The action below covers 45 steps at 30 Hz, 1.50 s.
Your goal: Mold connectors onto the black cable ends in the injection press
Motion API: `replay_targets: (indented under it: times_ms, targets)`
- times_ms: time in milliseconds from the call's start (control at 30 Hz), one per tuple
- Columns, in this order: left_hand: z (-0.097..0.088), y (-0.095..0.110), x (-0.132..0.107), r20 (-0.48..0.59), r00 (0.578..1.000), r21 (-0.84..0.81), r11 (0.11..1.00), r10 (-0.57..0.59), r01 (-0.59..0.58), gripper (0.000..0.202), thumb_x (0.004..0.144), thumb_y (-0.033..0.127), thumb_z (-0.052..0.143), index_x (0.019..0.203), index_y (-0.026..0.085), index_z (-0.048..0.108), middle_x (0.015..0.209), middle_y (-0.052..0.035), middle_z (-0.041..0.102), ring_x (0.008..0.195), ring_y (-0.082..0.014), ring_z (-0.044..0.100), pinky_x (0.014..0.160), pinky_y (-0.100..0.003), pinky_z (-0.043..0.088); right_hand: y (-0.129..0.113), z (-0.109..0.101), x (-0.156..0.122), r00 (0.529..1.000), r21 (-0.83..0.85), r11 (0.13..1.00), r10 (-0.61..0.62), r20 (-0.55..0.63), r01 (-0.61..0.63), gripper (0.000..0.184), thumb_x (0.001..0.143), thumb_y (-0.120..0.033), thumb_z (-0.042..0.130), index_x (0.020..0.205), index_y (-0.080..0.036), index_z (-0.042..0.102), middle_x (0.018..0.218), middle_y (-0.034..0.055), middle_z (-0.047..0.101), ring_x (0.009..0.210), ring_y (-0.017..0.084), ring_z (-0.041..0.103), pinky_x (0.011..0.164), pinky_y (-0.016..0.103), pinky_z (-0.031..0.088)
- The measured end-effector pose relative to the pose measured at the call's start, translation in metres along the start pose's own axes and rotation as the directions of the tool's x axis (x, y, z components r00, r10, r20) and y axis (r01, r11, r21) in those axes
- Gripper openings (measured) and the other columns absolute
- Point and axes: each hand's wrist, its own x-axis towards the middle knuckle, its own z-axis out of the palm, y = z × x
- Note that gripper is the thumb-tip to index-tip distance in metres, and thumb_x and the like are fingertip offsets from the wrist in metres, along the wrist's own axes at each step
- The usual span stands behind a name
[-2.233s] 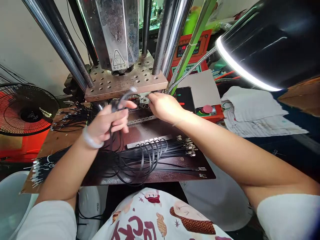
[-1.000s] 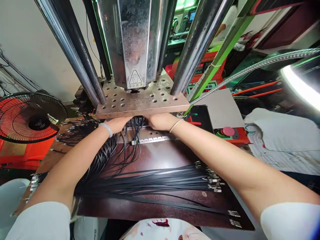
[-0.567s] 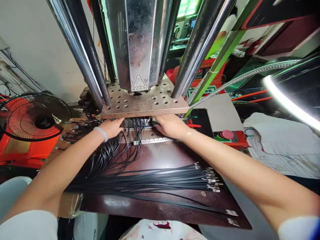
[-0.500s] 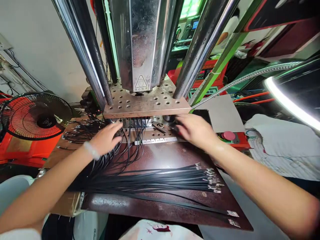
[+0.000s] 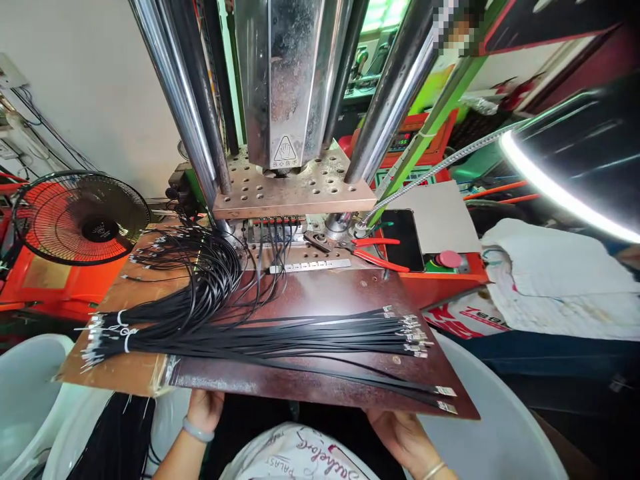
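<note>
Both hands are at the front edge of the dark brown work board [image 5: 300, 390]. My left hand [image 5: 206, 408] is partly under the edge at left, its fingers hidden by the board. Farther right, my right hand [image 5: 397, 430] is also under the edge, fingertips out of sight. On the board lies a bundle of flat black cables [image 5: 280, 337] with metal connectors [image 5: 415, 337] at the right end. White ties [image 5: 127, 341] bind its left end. Several thin black cables run into a metal fixture [image 5: 270, 232] beneath the press plate [image 5: 295, 201].
Red-handled pliers [image 5: 375, 253] lie right of the fixture, near a black tablet-like panel [image 5: 403, 240]. A red push button [image 5: 449, 259] sits farther right. A fan [image 5: 83, 220] stands at left, a ring lamp [image 5: 560, 193] at right. White tubs [image 5: 500, 393] flank the board.
Both hands have come back from the fixture to under the board's front edge. The pliers, formerly covered by my right hand, now lie in full view. The camera view has shifted.
</note>
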Motion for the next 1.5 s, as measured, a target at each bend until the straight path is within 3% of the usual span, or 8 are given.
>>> replay_targets:
  times_ms: [667,833,900,1000,1133,1300,1367,1500]
  targets:
    - [0.001,0.001,-0.006,0.158,0.987,0.022,1.0,0.014,-0.017,0.026,0.065,0.012,0.083,0.084,0.019,0.066,0.08,-0.001,0.072,0.078,-0.0184,0.069,0.069,-0.026,0.058,-0.006,-0.015,0.001,0.99,-0.019,0.992,0.125,0.069,-0.124,0.054,0.037,-0.052,0.093,0.081,-0.028,0.072,0.082,0.0024,0.073,0.066,0.022,0.066,0.061,0.037,0.06]
    - [0.005,0.004,-0.03,0.194,0.98,0.276,0.961,-0.032,-0.023,0.023,0.072,0.032,0.079,0.086,0.018,0.067,0.081,-0.0036,0.072,0.075,-0.0201,0.068,0.067,-0.031,0.058,-0.005,-0.015,-0.006,0.984,-0.161,0.977,0.152,0.093,-0.136,0.057,0.04,-0.067,0.085,0.073,-0.023,0.074,0.075,0.0084,0.074,0.068,0.027,0.069,0.066,0.041,0.059]
    - [0.011,0.022,-0.054,0.325,0.937,0.622,0.776,-0.129,-0.109,0.026,0.069,0.037,0.081,0.081,0.016,0.071,0.076,-0.0073,0.071,0.063,-0.0205,0.066,0.057,-0.029,0.055,-0.009,-0.013,-0.018,0.969,-0.393,0.908,0.212,0.125,-0.148,0.06,0.048,-0.074,0.078,0.072,-0.019,0.075,0.076,0.0143,0.074,0.067,0.031,0.07,0.063,0.044,0.059]
    - [0.041,0.083,-0.087,0.638,0.753,0.767,0.223,-0.159,-0.602,0.021,0.064,0.029,0.083,0.081,0.019,0.076,0.072,-0.008,0.071,0.06,-0.0195,0.063,0.064,-0.03,0.054,-0.03,0.007,-0.048,0.929,-0.775,0.626,0.228,0.291,0.089,0.048,0.062,-0.064,0.075,0.079,-0.018,0.077,0.076,0.0149,0.074,0.06,0.028,0.068,0.055,0.038,0.056]
    - [0.108,0.201,-0.067,0.872,0.47,0.484,-0.378,0.137,-0.789,0.022,0.076,0.03,0.066,0.096,0.024,0.074,0.099,-0.0078,0.072,0.095,-0.0254,0.065,0.097,-0.038,0.047,-0.083,0.066,-0.082,0.615,-0.656,0.378,0.241,0.751,0.654,0.018,0.081,-0.039,0.067,0.091,-0.027,0.076,0.079,0.0072,0.074,0.066,0.021,0.068,0.064,0.03,0.056]
    - [0.16,0.274,-0.003,0.667,0.717,0.374,-0.743,-0.2,-0.555,0.047,0.06,0.037,0.073,0.101,0.014,0.067,0.093,-0.0109,0.071,0.084,-0.0267,0.067,0.088,-0.042,0.053,-0.133,0.136,-0.087,0.326,-0.388,0.308,0.235,0.916,0.869,0.015,0.087,-0.029,0.063,0.095,-0.024,0.074,0.078,0.0073,0.073,0.067,0.018,0.068,0.063,0.024,0.054]
    - [0.175,0.282,-0.01,0.668,0.717,0.245,-0.85,-0.201,-0.466,0.047,0.063,0.036,0.07,0.101,0.01,0.065,0.087,-0.0101,0.069,0.082,-0.027,0.066,0.086,-0.047,0.052,-0.146,0.154,-0.083,0.286,-0.345,0.245,0.247,0.926,0.906,0.016,0.089,-0.029,0.06,0.095,-0.023,0.073,0.077,0.0069,0.073,0.065,0.016,0.067,0.061,0.024,0.053]
    - [0.221,0.296,-0.079,0.935,0.299,-0.088,-0.939,-0.194,-0.333,0.05,0.083,0.04,0.045,0.104,-0.003,0.06,0.091,-0.0091,0.06,0.111,-0.0323,0.056,0.1,-0.063,0.032,-0.17,0.197,-0.073,0.323,-0.351,0.184,0.167,0.931,0.918,0.018,0.091,-0.03,0.057,0.093,-0.019,0.072,0.079,0.0049,0.073,0.066,0.014,0.067,0.061,0.021,0.052]
